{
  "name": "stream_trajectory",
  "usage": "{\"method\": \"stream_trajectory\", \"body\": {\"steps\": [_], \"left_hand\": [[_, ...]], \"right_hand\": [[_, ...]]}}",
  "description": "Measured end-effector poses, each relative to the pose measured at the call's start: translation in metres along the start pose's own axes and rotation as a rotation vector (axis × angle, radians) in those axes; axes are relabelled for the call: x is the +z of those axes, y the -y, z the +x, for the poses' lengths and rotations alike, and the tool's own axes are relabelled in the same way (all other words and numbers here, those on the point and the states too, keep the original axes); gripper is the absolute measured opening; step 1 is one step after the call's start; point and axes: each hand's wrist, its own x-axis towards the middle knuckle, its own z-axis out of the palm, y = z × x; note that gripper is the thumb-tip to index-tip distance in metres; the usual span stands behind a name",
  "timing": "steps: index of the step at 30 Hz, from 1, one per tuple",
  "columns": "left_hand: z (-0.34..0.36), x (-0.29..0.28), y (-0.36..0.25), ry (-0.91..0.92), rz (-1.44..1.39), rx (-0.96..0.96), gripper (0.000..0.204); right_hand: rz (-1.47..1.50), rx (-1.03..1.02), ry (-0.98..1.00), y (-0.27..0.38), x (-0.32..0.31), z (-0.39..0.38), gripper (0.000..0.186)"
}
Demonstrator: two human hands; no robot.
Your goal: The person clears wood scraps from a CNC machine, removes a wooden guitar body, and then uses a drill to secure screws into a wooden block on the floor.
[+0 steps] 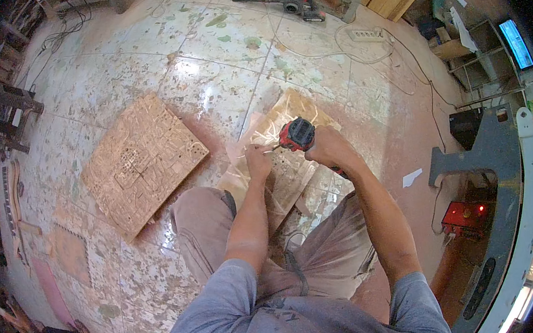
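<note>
My right hand [331, 150] is wrapped round the grip of a red and black cordless drill [297, 134]. The drill points left, and a thin bit sticks out from its front toward my left hand [258, 161]. The fingers of that hand are pinched together at the bit's tip; what they hold there is too small to make out. Both hands are above a wooden board [292, 178] lying between my legs, with clear plastic film [286, 108] crumpled over its far part. To the left, a second board [144, 162] of pressed wood chips lies flat, dotted with dark holes near its middle and right corner.
A leaf blower [292, 3] lies at the far side, near a white power strip [367, 35] with trailing cables. At right stand a red box [464, 218] with a lit lamp and a grey metal frame [490, 158]. A white scrap [412, 177] lies on the stained tile floor.
</note>
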Motion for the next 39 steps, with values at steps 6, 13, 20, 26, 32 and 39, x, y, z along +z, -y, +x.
{"method": "stream_trajectory", "body": {"steps": [6,13,20,26,32,39], "left_hand": [[0.004,0.001,0.012,0.013,-0.080,-0.059,0.023],[0.005,0.001,0.006,0.001,-0.153,-0.137,0.034],[0.007,0.003,0.015,-0.012,-0.130,-0.139,0.038],[0.007,0.005,0.010,-0.020,-0.131,-0.161,0.037],[0.010,0.000,0.005,0.035,-0.110,-0.209,0.035],[0.010,0.007,0.013,-0.032,-0.165,-0.204,0.033]], "right_hand": [[-0.063,-0.001,0.013,0.009,0.002,0.005,0.033],[-0.152,0.015,0.048,0.003,0.007,0.015,0.034],[-0.084,0.032,0.080,0.004,0.003,0.016,0.034],[-0.091,0.011,0.057,-0.014,0.020,0.027,0.035],[-0.094,0.052,0.105,-0.013,0.019,0.030,0.036],[-0.056,-0.006,0.056,-0.014,0.023,0.032,0.033]]}}
